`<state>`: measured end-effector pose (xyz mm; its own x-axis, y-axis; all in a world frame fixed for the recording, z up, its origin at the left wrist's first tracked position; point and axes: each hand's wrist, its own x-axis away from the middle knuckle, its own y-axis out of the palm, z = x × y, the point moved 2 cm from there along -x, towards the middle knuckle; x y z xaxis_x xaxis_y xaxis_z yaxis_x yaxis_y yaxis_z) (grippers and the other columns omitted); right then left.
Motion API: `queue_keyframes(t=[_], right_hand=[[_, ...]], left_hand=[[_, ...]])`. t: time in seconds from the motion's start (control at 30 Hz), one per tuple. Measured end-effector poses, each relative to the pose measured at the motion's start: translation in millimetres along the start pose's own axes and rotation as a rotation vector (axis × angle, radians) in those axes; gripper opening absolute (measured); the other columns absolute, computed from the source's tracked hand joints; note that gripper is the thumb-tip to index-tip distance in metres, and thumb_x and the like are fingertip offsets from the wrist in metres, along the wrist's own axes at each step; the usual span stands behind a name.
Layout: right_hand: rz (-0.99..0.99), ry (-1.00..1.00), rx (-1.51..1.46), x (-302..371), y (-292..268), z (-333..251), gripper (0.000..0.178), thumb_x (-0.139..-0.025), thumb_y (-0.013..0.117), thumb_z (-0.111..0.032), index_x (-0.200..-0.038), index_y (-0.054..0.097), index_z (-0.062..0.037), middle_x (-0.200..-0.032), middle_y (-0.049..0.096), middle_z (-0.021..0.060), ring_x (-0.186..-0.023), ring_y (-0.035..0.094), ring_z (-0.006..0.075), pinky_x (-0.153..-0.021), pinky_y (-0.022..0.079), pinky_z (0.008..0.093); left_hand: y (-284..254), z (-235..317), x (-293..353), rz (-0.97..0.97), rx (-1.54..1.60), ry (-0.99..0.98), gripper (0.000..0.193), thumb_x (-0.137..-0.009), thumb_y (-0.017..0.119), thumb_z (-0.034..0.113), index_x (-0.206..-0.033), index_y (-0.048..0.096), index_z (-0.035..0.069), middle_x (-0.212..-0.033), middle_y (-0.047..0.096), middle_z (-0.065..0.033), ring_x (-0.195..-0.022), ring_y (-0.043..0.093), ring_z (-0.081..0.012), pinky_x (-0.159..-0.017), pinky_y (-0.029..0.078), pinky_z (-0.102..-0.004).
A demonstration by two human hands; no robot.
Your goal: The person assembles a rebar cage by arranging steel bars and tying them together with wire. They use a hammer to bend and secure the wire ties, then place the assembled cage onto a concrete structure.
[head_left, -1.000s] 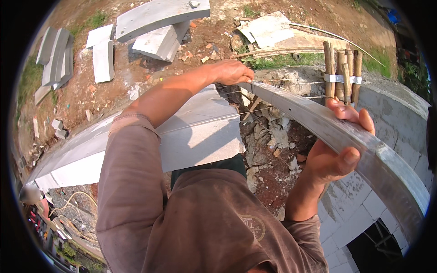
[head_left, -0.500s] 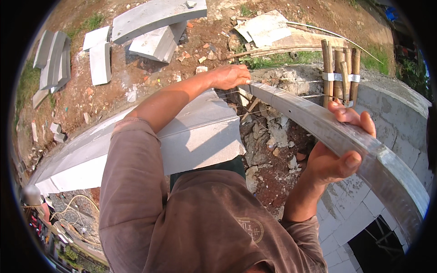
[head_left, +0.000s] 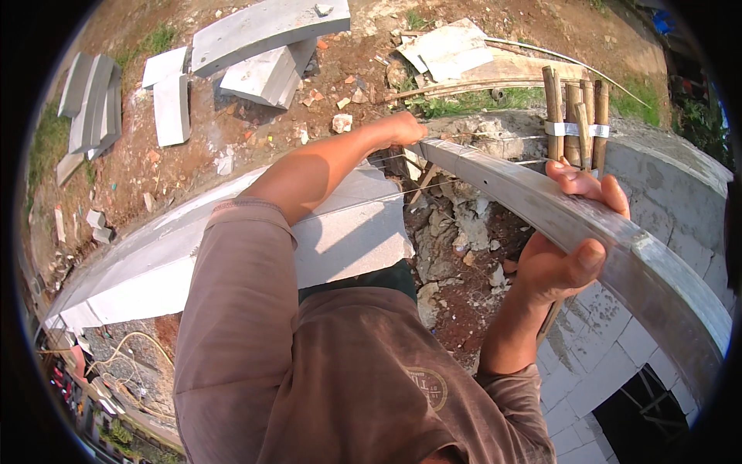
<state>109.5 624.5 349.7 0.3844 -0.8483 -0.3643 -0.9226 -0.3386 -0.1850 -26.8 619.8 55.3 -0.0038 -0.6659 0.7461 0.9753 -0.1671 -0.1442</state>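
A long, hollow metal bar [head_left: 533, 203], silvery and rectangular in section, slants from the middle of the view to the lower right. My left hand [head_left: 402, 130] is closed at its far end, with the fingertips mostly hidden. Nearer to me, my right hand [head_left: 568, 240] grips the bar from below, its thumb on the near side and fingertips over the far edge. Under my left forearm lies a wall top of pale grey blocks [head_left: 352, 224]. Thin strings [head_left: 371, 195] run over the blocks and across the gap beneath the bar.
Upright bamboo poles [head_left: 576, 124], bound with a white strip, stand beyond the bar. A block wall [head_left: 595, 348] with a dark opening drops away at right. Broken rubble [head_left: 456, 240] fills the gap. Loose blocks [head_left: 267, 39] lie on the dirt at upper left.
My left arm has shifted a little to the right, with the elbow further over the blocks. My right hand and the bar have moved slightly left and down.
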Motion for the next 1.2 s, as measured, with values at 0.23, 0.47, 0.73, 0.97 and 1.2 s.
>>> queue_keyframes(t=[0.23, 0.47, 0.73, 0.97, 1.2], right_hand=[[-0.028, -0.064, 0.037, -1, -2, 3, 0.064, -0.087, 0.050, -0.050, -0.123, 0.045, 0.0026, -0.090, 0.060, 0.0160, -0.092, 0.061, 0.0308, -0.090, 0.045, 0.0460], [-0.018, -0.075, 0.021, -1, -2, 4, 0.065, -0.087, 0.052, -0.051, -0.123, 0.045, 0.0030, -0.091, 0.060, 0.0159, -0.092, 0.061, 0.0310, -0.090, 0.046, 0.0460], [-0.020, -0.077, 0.028, -1, -4, 4, 0.065, -0.087, 0.051, -0.051, -0.123, 0.045, 0.0036, -0.090, 0.060, 0.0158, -0.091, 0.061, 0.0315, -0.089, 0.046, 0.0464], [-0.039, -0.036, -0.029, -1, -1, 0, 0.069, -0.083, 0.060, -0.048, -0.123, 0.041, 0.0041, -0.093, 0.058, 0.0142, -0.091, 0.058, 0.0271, -0.089, 0.045, 0.0446], [-0.024, -0.027, -0.028, 0, 0, 0, 0.068, -0.084, 0.060, -0.049, -0.123, 0.042, 0.0031, -0.094, 0.058, 0.0138, -0.091, 0.058, 0.0268, -0.090, 0.044, 0.0442]], left_hand=[[-11, -12, 43, 0.307, -0.261, 0.569, 0.033, -0.085, 0.053, 0.029, -0.105, 0.061, 0.004, -0.093, 0.063, -0.0134, -0.083, 0.062, -0.0307, -0.075, 0.048, -0.0431], [-10, -23, 44, 0.232, -0.551, 0.769, 0.027, -0.091, 0.053, 0.027, -0.108, 0.060, 0.007, -0.104, 0.061, -0.0090, -0.091, 0.061, -0.0317, -0.077, 0.049, -0.0444], [-15, -24, 26, -0.206, -0.024, 0.413, 0.031, -0.094, 0.054, 0.034, -0.089, 0.061, 0.004, -0.076, 0.060, -0.0067, -0.063, 0.055, -0.0156, -0.060, 0.046, -0.0307], [-10, -21, 40, -0.164, 0.118, 0.131, 0.038, -0.093, 0.054, 0.037, -0.079, 0.058, 0.002, -0.063, 0.056, -0.0013, -0.051, 0.049, -0.0093, -0.049, 0.041, -0.0264], [-18, -15, 50, -0.197, -0.104, 0.391, 0.026, -0.090, 0.060, 0.028, -0.078, 0.061, 0.005, -0.063, 0.055, -0.0021, -0.058, 0.050, -0.0113, -0.055, 0.042, -0.0302]])
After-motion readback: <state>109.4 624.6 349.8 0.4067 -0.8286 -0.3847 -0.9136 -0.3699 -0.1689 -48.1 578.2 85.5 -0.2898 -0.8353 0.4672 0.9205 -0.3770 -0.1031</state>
